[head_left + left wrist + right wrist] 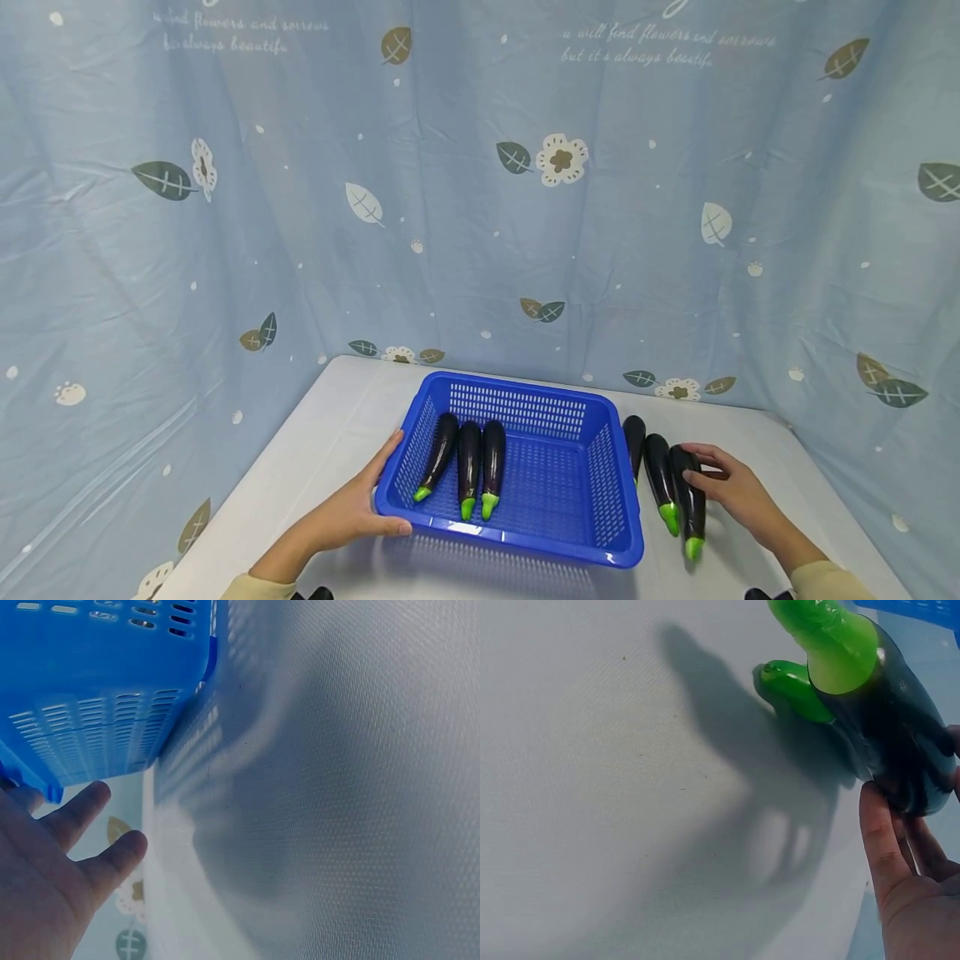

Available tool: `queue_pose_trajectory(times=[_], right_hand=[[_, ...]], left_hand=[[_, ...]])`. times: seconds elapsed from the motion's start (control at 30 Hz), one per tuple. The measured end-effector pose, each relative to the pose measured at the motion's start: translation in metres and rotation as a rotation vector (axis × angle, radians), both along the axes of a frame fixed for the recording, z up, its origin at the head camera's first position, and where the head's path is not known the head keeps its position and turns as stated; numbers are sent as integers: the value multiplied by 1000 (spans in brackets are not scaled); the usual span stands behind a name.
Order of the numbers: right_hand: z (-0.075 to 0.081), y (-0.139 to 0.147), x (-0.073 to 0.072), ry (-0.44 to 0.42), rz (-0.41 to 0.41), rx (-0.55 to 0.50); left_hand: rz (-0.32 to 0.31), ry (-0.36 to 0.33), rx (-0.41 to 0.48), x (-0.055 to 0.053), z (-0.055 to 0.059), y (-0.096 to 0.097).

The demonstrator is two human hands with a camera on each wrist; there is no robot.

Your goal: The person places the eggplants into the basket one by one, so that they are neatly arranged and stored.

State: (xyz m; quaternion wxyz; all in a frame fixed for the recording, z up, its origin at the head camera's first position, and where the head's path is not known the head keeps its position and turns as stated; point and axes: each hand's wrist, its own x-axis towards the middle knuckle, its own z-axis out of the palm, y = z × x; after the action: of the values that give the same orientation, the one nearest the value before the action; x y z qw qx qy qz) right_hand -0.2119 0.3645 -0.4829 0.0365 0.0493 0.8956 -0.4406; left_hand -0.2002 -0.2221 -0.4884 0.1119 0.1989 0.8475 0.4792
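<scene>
A blue plastic basket (555, 450) has three eggplants (469, 467) lying side by side in its left part. My left hand (360, 508) rests against its front left corner, thumb along the front and a finger at the left rim. In the left wrist view, the visible fingers (112, 862) spread fairly straight beside the basket wall (97, 727). Right of the basket, my right hand (738, 492) pinches a dark eggplant (688, 500) with a bright green stem end. In the right wrist view the held eggplant (892, 727) overlaps another green stem end (795, 690).
Two more eggplants lie between the basket and my right hand: one eggplant (660, 475) beside the held one, another eggplant (634, 437) close against the basket's right wall. Everything stands on a white table (337, 417). A blue patterned curtain (450, 208) hangs behind and at both sides.
</scene>
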Motion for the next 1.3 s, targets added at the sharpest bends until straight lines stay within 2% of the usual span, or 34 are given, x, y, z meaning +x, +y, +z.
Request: queue_pose_trajectory(times=[0.63,0.97,1.3], right_hand=[[8,-8,-3,36,19,23],[11,-17,-7,35,27,3],[20,-27,-12,42,41,30]], left_hand=[[-1,4,-7,0,-2,0],[2,-1,1,1,1,1],[2,-6,3,1,1,1]])
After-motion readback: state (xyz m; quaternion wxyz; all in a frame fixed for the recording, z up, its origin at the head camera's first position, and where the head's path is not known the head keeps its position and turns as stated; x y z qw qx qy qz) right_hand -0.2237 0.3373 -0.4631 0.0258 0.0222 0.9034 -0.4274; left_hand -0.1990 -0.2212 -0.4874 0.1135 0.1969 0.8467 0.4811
